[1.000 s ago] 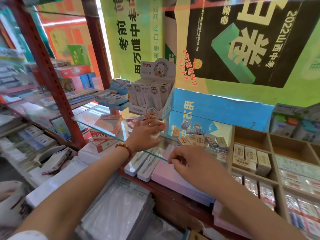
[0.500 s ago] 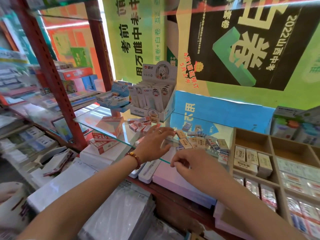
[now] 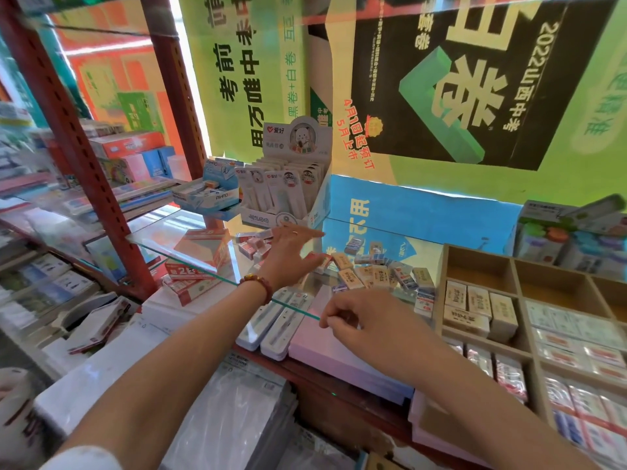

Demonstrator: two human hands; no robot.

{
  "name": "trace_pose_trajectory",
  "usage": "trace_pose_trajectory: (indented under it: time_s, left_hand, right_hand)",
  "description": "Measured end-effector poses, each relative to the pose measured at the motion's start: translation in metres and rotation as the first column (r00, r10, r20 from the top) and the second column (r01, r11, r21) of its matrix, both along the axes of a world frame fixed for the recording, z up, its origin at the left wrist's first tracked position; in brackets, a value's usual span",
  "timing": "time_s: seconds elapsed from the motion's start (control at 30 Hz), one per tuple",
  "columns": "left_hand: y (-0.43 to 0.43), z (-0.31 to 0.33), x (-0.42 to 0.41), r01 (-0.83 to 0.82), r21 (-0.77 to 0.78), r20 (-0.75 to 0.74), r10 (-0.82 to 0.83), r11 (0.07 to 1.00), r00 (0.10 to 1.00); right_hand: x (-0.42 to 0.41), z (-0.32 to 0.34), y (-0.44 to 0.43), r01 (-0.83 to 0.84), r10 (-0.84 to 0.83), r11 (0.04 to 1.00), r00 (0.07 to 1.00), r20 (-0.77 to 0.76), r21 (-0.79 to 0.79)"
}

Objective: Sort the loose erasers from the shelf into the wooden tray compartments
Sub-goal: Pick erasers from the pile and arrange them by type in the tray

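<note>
Erasers (image 3: 380,274) lie loose in a heap on the glass shelf (image 3: 159,234) at the middle of the frame, just left of the wooden tray (image 3: 441,300). A smaller group of pink erasers (image 3: 252,247) sits further left on the same glass. Your left hand (image 3: 290,254) reaches over the shelf between the two groups, palm down, with the fingers straight and spread. Their tips come to a red-and-white eraser (image 3: 322,260) at the heap's left edge, though you cannot tell whether they touch it. A bead bracelet (image 3: 257,283) circles that wrist. Your right hand (image 3: 366,322) is lower in the frame, at the shelf's front edge just below the heap, with its fingers curled under. Whether they pinch anything is hidden. At the right of the frame, the second compartment down on the tray's left side holds beige erasers (image 3: 475,310) packed side by side. A white display box (image 3: 288,184) stands at the back of the shelf, above your left hand.
</note>
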State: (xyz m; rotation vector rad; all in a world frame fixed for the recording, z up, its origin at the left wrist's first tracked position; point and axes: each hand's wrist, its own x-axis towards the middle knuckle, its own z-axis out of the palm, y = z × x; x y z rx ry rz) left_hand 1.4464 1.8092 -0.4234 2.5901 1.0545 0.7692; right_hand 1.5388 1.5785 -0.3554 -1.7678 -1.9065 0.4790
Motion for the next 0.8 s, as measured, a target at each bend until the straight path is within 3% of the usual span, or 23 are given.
trace_pose_trajectory:
  time_s: [0.07, 0.13, 0.27, 0.37, 0.43, 0.53, 0.63, 0.8]
  left_hand:
    - [-0.005, 0.003, 0.007, 0.103, 0.023, -0.291, -0.092, 0.994, 0.952]
    - [-0.006, 0.003, 0.01, 0.151, 0.0, -0.361, -0.141, 0.988, 0.922]
    - [-0.003, 0.001, 0.007, 0.112, -0.029, -0.164, -0.115, 0.993, 0.98]
    - [-0.007, 0.001, 0.006, 0.014, 0.07, 0.022, -0.016, 0.997, 1.0]
    - [-0.016, 0.005, 0.007, -0.016, 0.128, 0.187, -0.008, 0.992, 0.982]
    - [-0.05, 0.024, 0.015, 0.077, 0.135, 0.406, -0.126, 0.988, 0.905]
    - [-0.105, 0.053, 0.029, 0.279, 0.18, 0.468, -0.332, 0.943, 0.819]
    - [-0.188, 0.083, 0.075, 0.402, 0.218, 0.444, -0.457, 0.889, 0.771]
  right_hand:
    - [0.0, 0.0, -0.001, -0.023, 0.023, 1.0, 1.0, 0.004, 0.004]
    - [0.0, 0.0, -0.002, -0.043, 0.043, 0.999, 0.999, 0.01, 0.004]
    - [0.003, -0.002, -0.004, -0.063, 0.063, 0.998, 0.998, -0.02, -0.005]
    - [0.008, -0.003, -0.005, -0.05, 0.049, 0.999, 0.999, -0.014, -0.02]
    - [0.015, -0.004, -0.005, 0.004, -0.004, 1.0, 1.0, -0.016, -0.006]
    - [0.028, 0.002, -0.008, 0.178, -0.17, 0.981, 0.981, -0.097, 0.077]
    - [0.045, 0.01, -0.013, 0.344, -0.288, 0.933, 0.89, -0.352, 0.106]
    - [0.096, 0.03, -0.068, 0.366, -0.266, 0.915, 0.861, -0.433, 0.166]
